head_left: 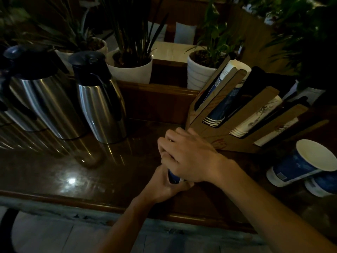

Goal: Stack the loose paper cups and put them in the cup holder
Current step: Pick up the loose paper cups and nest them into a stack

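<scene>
Both of my hands close around a blue paper cup stack over the dark wooden counter. My left hand grips its lower end from below. My right hand covers its upper end, hiding most of it. Just beyond my hands stands the brown cup holder, its slanted slots holding stacks of blue cups and white cups. At the right, a loose blue cup lies on its side atop another loose cup.
Two steel thermos jugs stand at the left of the counter. White plant pots line the ledge behind. The counter's front edge runs just under my forearms.
</scene>
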The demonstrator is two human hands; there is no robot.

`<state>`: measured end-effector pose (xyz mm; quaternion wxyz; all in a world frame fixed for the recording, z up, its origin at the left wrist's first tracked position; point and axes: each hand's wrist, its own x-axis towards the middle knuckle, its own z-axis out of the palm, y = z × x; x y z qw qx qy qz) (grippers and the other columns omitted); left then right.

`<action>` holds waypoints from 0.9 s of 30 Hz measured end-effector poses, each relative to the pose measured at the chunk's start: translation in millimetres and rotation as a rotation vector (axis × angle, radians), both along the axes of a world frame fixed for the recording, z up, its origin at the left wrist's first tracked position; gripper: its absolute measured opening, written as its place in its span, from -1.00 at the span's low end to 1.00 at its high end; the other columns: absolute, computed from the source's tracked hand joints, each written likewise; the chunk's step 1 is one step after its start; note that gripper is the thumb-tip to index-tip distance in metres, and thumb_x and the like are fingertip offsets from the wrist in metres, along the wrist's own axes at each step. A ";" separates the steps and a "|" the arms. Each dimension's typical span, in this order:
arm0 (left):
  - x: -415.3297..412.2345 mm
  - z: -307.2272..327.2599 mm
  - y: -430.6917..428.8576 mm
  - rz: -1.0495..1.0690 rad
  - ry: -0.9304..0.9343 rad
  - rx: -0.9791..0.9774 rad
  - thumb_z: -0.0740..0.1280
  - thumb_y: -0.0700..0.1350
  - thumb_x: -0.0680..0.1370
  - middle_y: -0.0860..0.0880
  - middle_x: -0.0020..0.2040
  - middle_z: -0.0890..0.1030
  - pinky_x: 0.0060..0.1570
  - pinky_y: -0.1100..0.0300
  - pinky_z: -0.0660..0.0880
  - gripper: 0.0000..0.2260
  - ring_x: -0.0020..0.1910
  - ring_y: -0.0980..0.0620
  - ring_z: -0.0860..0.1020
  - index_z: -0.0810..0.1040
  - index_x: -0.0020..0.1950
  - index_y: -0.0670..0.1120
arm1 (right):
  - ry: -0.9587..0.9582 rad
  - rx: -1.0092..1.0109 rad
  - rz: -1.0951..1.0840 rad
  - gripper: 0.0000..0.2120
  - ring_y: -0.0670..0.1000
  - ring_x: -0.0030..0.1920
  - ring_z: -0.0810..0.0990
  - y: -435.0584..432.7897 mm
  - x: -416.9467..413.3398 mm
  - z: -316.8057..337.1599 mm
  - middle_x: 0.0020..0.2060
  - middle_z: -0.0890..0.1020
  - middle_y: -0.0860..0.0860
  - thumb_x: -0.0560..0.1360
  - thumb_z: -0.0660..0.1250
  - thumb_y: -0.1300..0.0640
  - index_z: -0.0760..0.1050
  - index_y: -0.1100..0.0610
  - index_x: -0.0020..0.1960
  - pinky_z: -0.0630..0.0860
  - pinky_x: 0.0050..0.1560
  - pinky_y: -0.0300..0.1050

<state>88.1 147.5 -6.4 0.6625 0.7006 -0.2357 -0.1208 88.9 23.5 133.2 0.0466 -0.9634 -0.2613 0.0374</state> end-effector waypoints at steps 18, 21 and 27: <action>-5.8 -21.3 -26.7 0.149 0.083 0.008 0.72 -0.09 0.29 -0.04 0.28 0.69 0.26 -0.13 0.61 -0.26 0.27 -0.03 0.66 0.50 0.40 -0.10 | -0.186 0.645 -0.164 -0.80 -0.12 -0.09 0.63 -31.6 -18.9 -1.5 -0.12 0.69 -0.03 0.61 0.29 0.08 0.67 0.13 -0.01 0.53 -0.04 -0.12; -11.5 -18.6 -47.0 0.126 0.127 -0.012 0.76 0.04 0.20 0.04 0.24 0.71 0.18 0.02 0.66 -0.22 0.24 0.04 0.68 0.53 0.36 0.03 | -0.270 0.718 -0.247 -0.84 -0.17 -0.05 0.63 -67.0 -29.3 9.3 -0.11 0.70 -0.09 0.61 0.30 0.12 0.66 0.10 0.00 0.52 -0.03 -0.27; -23.2 -15.1 -101.1 0.012 0.120 0.009 0.73 -0.02 0.24 0.18 0.24 0.69 0.07 0.40 0.59 -0.25 0.23 0.20 0.65 0.51 0.36 0.09 | -0.254 0.564 -0.464 -0.80 -0.17 0.08 0.60 -160.2 -53.6 32.1 0.06 0.69 -0.13 0.61 0.32 0.05 0.64 0.02 0.18 0.51 0.11 -0.26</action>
